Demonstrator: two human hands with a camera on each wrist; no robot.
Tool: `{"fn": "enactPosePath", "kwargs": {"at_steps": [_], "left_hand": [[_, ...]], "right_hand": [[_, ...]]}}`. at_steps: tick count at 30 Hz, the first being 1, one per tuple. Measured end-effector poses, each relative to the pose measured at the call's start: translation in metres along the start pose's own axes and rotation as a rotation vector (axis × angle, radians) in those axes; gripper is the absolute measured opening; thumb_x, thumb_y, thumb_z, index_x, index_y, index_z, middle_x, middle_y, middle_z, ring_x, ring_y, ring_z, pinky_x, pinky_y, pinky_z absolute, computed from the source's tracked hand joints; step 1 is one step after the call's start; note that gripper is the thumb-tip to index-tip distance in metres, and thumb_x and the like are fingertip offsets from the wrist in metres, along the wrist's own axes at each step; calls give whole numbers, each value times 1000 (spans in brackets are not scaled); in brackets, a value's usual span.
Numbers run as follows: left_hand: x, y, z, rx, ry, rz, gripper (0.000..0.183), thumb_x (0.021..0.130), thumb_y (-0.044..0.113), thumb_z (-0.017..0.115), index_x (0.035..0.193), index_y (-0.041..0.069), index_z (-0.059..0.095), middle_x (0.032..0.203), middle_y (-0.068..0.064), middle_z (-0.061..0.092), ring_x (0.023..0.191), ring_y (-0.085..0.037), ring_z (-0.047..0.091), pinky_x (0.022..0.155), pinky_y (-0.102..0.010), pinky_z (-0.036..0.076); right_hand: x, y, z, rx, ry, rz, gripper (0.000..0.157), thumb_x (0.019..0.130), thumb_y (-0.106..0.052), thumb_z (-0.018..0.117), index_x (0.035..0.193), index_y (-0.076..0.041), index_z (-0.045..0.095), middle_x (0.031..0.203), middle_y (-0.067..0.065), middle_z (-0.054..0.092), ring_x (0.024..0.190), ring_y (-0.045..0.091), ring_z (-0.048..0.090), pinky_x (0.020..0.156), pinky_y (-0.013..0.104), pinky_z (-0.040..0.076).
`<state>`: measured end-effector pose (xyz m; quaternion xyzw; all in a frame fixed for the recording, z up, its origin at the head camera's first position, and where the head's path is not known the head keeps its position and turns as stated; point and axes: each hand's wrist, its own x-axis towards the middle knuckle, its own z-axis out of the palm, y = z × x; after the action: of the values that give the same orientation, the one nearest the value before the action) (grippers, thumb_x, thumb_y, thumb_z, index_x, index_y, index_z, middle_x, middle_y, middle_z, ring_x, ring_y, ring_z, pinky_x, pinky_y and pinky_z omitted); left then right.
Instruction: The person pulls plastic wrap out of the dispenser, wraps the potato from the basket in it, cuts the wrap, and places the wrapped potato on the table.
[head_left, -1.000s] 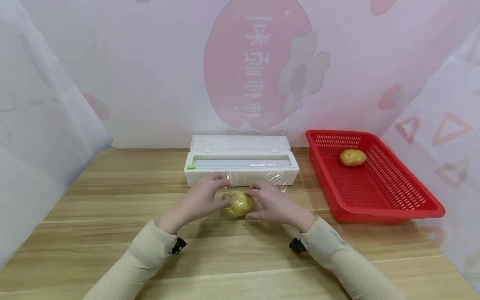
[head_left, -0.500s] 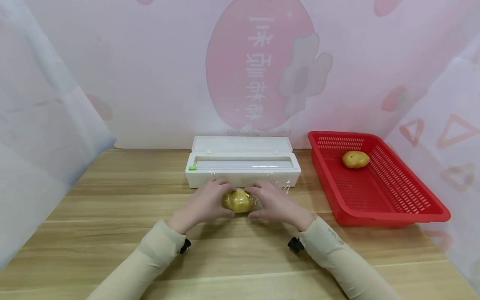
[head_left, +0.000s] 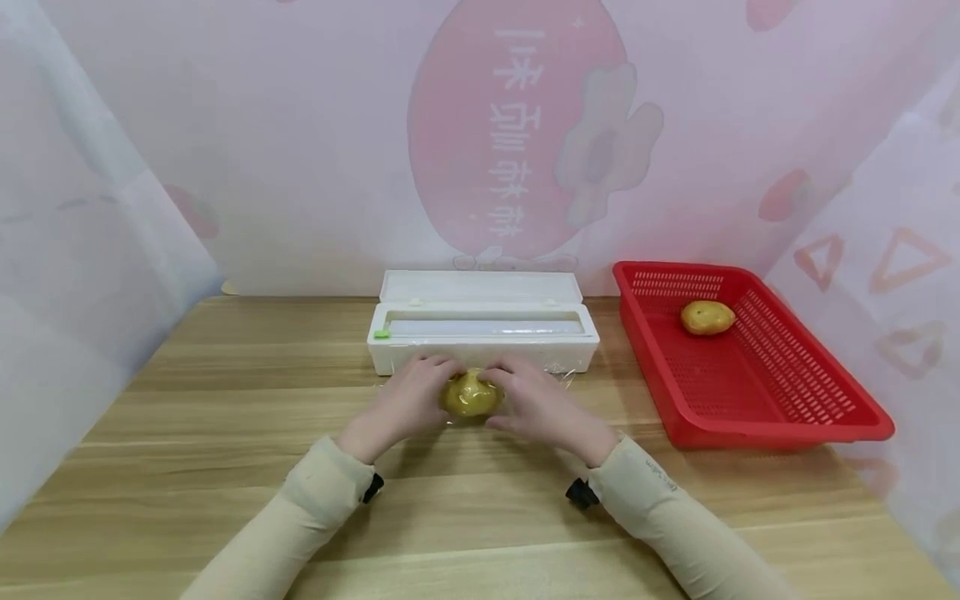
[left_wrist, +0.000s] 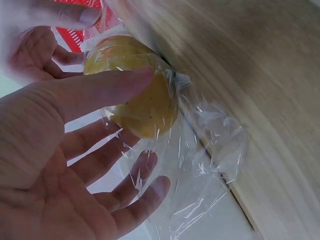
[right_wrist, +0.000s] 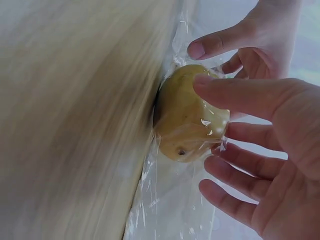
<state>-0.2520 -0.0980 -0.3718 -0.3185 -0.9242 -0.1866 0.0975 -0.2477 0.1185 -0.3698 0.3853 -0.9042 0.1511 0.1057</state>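
Note:
A yellow potato (head_left: 471, 395) lies on the table just in front of the white box, with clear plastic wrap (left_wrist: 220, 135) drawn over it. My left hand (head_left: 408, 402) holds its left side, thumb across the near face and fingers round the far side. From the right my right hand (head_left: 536, 402) holds the same potato between thumb and fingers. In the left wrist view loose film spreads out beyond the potato. The right wrist view shows film creased tight over the skin, with fingertips catching its edge.
Behind the hands stands a white cling film dispenser (head_left: 483, 357), its lid (head_left: 480, 287) raised, a film roll (head_left: 480, 327) inside and a green slider (head_left: 382, 334) at left. At right, a red plastic basket (head_left: 750, 431) contains another potato (head_left: 707, 317).
Both hands have closed in round the potato and shifted it slightly away toward the dispenser. Film that stretched up in front of the dispenser is now gathered lower around the potato.

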Motion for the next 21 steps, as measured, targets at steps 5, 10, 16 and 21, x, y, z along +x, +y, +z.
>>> {"fn": "enactPosePath", "kwargs": {"at_steps": [5,10,16,21], "left_hand": [[0,-2,-1,-29,-39,-38,55,67,12,88,117,6,66,117,-9,65,113,-35,52,94,-48,44],[0,-3,-1,-38,-62,-37,57,72,25,88,120,6,65,122,-10,63,118,-35,50,96,-49,42],[1,-1,-2,-25,-57,-38,55,74,28,87,120,5,65,122,-11,63,119,-34,50,97,-48,43],[1,0,-3,-29,-40,-10,51,74,23,88,116,3,67,118,-12,64,114,-33,53,96,-47,44]], "right_hand": [[7,-1,6,-1,-6,61,56,75,-25,88,123,-6,65,120,5,59,106,21,56,90,38,48],[10,1,10,1,-31,101,55,77,-28,87,123,-8,64,121,4,58,107,20,55,89,38,48],[13,2,11,-3,-57,99,55,78,-29,86,123,-9,62,121,4,58,105,18,55,89,37,47],[15,5,10,9,-75,92,55,77,-29,87,121,-10,62,119,3,59,107,18,54,91,36,45]]}}
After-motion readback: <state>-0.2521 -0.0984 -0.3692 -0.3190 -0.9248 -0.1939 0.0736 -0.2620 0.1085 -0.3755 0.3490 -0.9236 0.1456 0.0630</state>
